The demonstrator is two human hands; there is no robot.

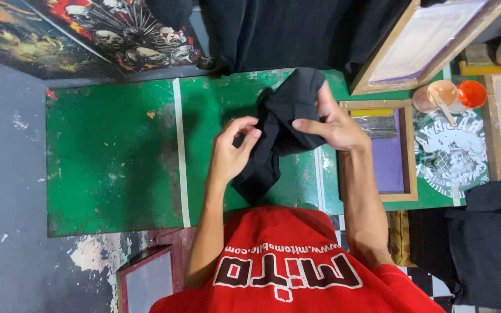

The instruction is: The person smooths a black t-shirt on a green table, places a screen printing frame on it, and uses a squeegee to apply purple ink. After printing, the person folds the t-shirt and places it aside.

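Risk, as I judge it: the bunched black cloth garment hangs from fingertip holds only. The left hand pinches a fold near the middle, fingers curled together; the right hand grips the upper bundle between thumb and fingers. A slack pinch could let the loose tail drop onto the worn green-painted desk, which shows flecks and scuffs that might mark the fabric. The small orange cup and the wood-framed printing screen with purple mesh sit just to the right; a wide swing could brush them.

Cloth: matte black, soft, crumpled, twisted, held above the desk's middle, lower end dangling toward the person's red shirt.
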